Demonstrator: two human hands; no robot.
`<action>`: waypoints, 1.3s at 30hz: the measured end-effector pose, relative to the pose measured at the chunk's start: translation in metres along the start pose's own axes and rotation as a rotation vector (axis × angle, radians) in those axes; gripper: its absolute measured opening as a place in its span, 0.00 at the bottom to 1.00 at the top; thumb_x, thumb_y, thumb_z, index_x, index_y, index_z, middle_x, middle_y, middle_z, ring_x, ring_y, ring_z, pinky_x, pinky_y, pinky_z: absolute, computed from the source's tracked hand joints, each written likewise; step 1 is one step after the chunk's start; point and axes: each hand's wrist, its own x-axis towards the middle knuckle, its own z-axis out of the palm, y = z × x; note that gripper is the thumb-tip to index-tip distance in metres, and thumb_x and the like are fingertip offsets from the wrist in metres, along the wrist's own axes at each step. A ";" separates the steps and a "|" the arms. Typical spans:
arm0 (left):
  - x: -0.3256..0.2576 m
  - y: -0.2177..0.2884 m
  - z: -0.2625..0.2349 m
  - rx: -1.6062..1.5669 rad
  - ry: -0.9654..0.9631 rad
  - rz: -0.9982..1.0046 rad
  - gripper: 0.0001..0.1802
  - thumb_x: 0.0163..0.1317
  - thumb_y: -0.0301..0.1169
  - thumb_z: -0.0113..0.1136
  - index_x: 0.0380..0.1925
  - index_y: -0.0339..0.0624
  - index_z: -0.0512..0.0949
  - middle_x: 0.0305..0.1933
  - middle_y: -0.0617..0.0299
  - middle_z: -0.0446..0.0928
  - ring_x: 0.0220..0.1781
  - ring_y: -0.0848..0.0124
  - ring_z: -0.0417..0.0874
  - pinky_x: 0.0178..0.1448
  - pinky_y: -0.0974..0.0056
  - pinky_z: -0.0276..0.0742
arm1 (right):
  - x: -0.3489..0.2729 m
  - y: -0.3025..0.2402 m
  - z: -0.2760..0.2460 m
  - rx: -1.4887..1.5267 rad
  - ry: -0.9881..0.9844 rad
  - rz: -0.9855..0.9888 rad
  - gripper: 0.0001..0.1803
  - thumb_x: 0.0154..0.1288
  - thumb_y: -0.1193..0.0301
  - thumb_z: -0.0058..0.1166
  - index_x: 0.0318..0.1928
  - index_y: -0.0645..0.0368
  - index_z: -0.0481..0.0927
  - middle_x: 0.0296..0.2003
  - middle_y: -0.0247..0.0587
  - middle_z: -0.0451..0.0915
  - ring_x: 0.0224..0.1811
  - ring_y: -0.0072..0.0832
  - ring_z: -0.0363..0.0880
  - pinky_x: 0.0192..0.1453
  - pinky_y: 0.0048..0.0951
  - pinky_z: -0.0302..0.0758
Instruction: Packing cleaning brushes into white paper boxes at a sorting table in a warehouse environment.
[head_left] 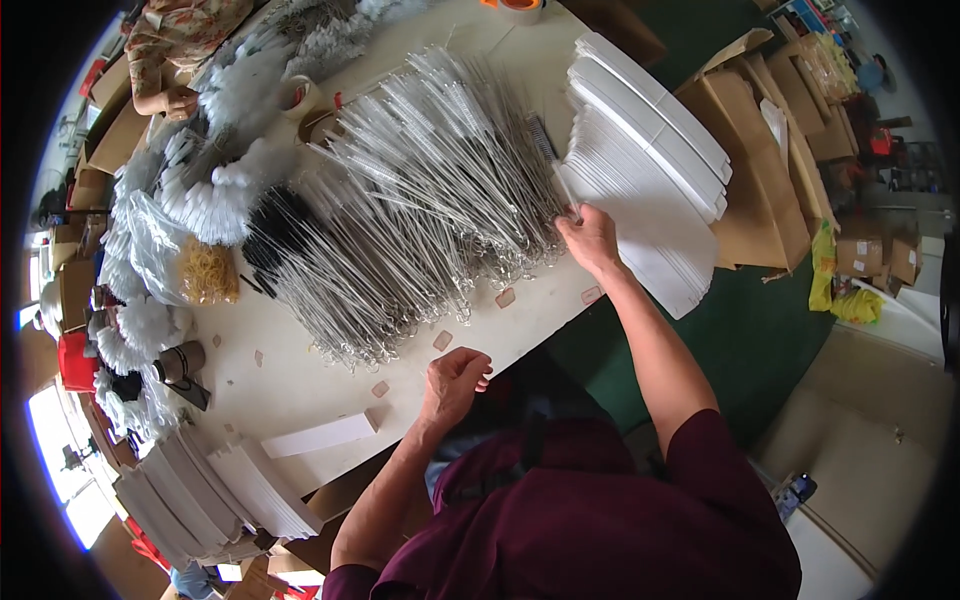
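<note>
My right hand (pixel 592 240) is closed on the lower end of a thin wire brush (pixel 541 138) with dark bristles, which points away from me beside the brush pile. My left hand (pixel 455 387) hovers over the table's near edge, fingers curled in, with nothing visible in them. Between and beyond my hands lies a wide pile of straw brushes (pixel 430 170), their clear or white bristled ends pointing away and their looped wire ends toward me. At its left side, some brushes have black bristles (pixel 283 228). Right of the pile are stacked long white cards (pixel 635 165).
More white card stacks (pixel 185 490) stand at the lower left, near a loose white strip (pixel 320 435). Yellow rubber bands (pixel 208 272) lie left of the pile, beside bagged white brushes (pixel 215 205). A co-worker's hand (pixel 178 102) is at upper left. Cardboard boxes (pixel 745 165) flank the right.
</note>
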 end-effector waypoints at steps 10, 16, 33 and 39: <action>0.020 0.012 0.009 0.075 0.012 0.030 0.13 0.69 0.32 0.60 0.40 0.29 0.83 0.34 0.56 0.85 0.33 0.73 0.84 0.40 0.66 0.83 | -0.005 0.002 -0.013 0.209 -0.043 0.062 0.16 0.64 0.63 0.65 0.38 0.67 0.84 0.24 0.37 0.82 0.24 0.22 0.78 0.30 0.27 0.75; 0.046 0.057 0.018 0.128 0.020 0.141 0.14 0.68 0.33 0.60 0.39 0.29 0.83 0.32 0.56 0.85 0.31 0.74 0.84 0.39 0.67 0.82 | -0.021 -0.033 -0.044 0.534 -0.289 0.281 0.14 0.64 0.64 0.68 0.37 0.64 0.84 0.24 0.29 0.78 0.19 0.16 0.68 0.21 0.24 0.65; 0.116 0.126 0.041 -0.126 -0.106 0.134 0.14 0.69 0.32 0.61 0.44 0.30 0.81 0.38 0.56 0.84 0.39 0.69 0.87 0.46 0.64 0.88 | -0.066 -0.069 -0.025 0.749 -0.371 0.076 0.14 0.66 0.65 0.69 0.36 0.65 0.82 0.28 0.30 0.80 0.30 0.12 0.73 0.32 0.19 0.69; 0.112 0.128 0.037 -0.121 -0.129 0.062 0.10 0.67 0.29 0.63 0.40 0.31 0.81 0.35 0.57 0.83 0.35 0.69 0.86 0.45 0.64 0.88 | -0.065 -0.065 -0.035 0.837 -0.463 0.185 0.12 0.68 0.66 0.65 0.40 0.64 0.85 0.29 0.28 0.81 0.29 0.12 0.71 0.32 0.20 0.66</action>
